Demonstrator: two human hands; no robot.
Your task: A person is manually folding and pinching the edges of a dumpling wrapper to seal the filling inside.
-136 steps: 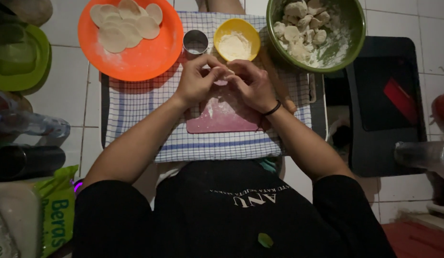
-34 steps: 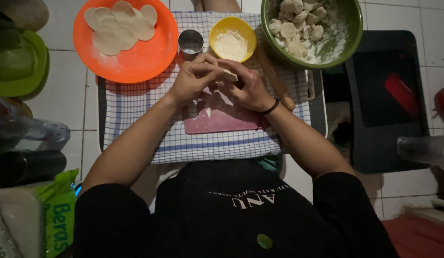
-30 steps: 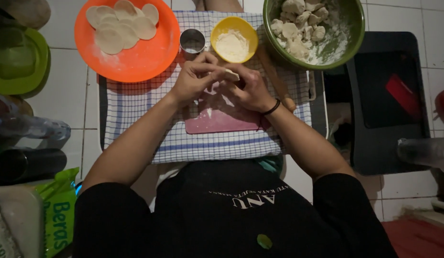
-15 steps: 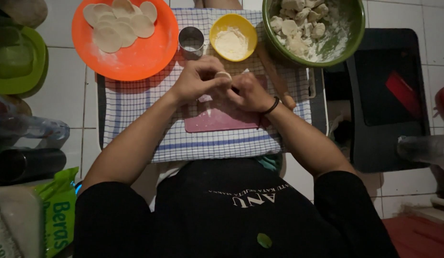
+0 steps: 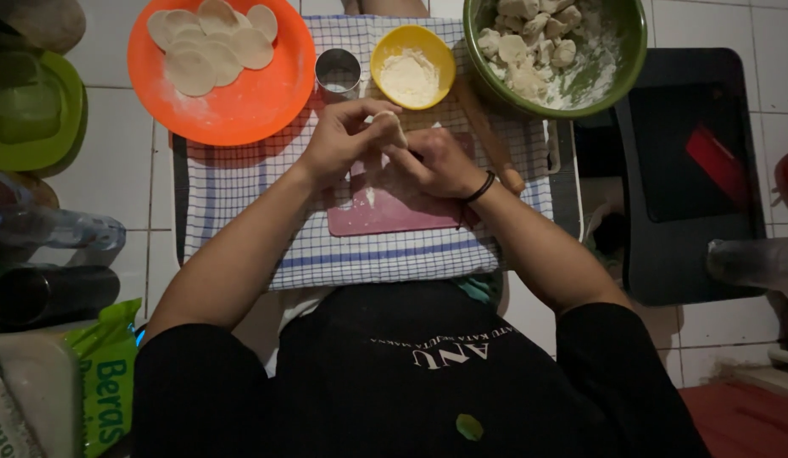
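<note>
Both hands meet over the pink board (image 5: 385, 212) – the left hand (image 5: 341, 142) and right hand (image 5: 432, 163) pinch a small piece of dough (image 5: 394, 127) between their fingertips, held just above the board. Past it sit the yellow bowl (image 5: 412, 56) of flour, a metal ring cutter (image 5: 338, 71) and the orange plate (image 5: 241, 93) with flat dough rounds (image 5: 209, 44).

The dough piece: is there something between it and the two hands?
Nothing visible. The left hand and right hand both touch the dough piece directly, pinching it above the pink board.
</note>
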